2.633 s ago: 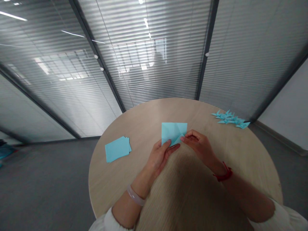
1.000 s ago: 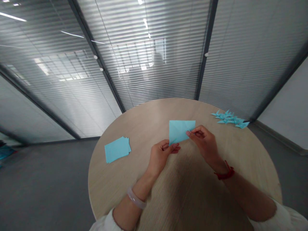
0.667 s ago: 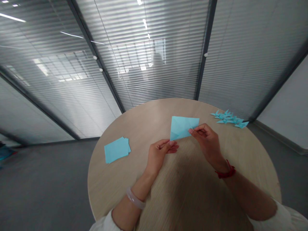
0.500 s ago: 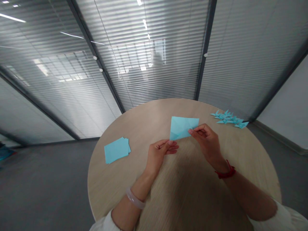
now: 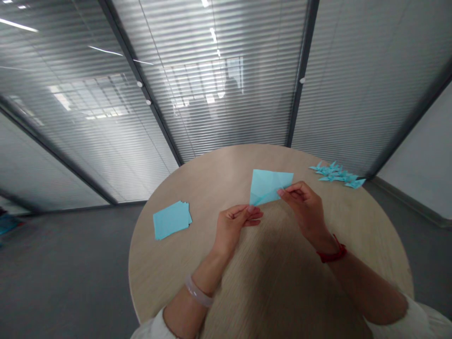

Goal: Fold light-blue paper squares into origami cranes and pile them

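Between my two hands a light blue sheet of origami paper is held up over the table, with faint crease lines across it. My left hand pinches its lower left corner between thumb and fingers. At the lower right edge, my right hand grips the paper with thumb and forefinger. A stack of blue paper sheets lies to the left, slightly fanned at its right side. Several folded blue paper cranes sit grouped near the far right edge of the table.
The round wooden table stands close to a glass partition with blinds. Grey floor shows at the left, and a white wall rises at the right.
The held sheet and both hands have shifted very slightly to the right. Both grips stay the same, and the stack and cranes have not moved.
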The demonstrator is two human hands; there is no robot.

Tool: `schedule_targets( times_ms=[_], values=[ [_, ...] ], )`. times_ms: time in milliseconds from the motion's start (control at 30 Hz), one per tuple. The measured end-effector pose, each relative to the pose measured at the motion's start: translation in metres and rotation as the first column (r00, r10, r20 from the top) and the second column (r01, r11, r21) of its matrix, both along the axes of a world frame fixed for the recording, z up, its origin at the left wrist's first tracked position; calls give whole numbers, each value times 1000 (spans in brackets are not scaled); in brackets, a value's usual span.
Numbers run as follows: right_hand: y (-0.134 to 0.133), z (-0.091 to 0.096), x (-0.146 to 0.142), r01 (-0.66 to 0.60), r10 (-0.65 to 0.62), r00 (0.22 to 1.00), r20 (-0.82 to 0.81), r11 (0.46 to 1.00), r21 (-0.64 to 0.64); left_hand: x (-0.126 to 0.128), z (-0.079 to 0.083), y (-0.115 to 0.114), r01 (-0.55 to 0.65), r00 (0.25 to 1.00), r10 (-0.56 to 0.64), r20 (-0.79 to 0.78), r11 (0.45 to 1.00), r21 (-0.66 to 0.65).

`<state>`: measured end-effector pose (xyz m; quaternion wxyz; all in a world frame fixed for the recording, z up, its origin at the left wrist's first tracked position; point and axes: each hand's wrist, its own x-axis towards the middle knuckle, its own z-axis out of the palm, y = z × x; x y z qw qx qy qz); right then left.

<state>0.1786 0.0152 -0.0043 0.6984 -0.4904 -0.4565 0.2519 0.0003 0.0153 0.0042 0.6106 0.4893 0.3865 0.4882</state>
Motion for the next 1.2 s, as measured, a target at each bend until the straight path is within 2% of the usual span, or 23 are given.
schedule_targets(
  times_ms=[533,800,1000,1200],
  values=[
    [-5,3,-2,-58,55,997,-58,997,-43,4,1,-6,-101,995,102,-7,993,64],
    [-4,1,-5,-50,51,998,21,998,-26,9,1,-3,8,998,-5,-55,998,54],
    [-5,2,-6,-60,61,998,19,997,-37,9,0,-4,6,1000,-5,-23,999,45],
    [-5,1,-6,-97,94,994,-49,993,-62,9,3,-5,-5,999,7,-36,998,65]
  ],
)
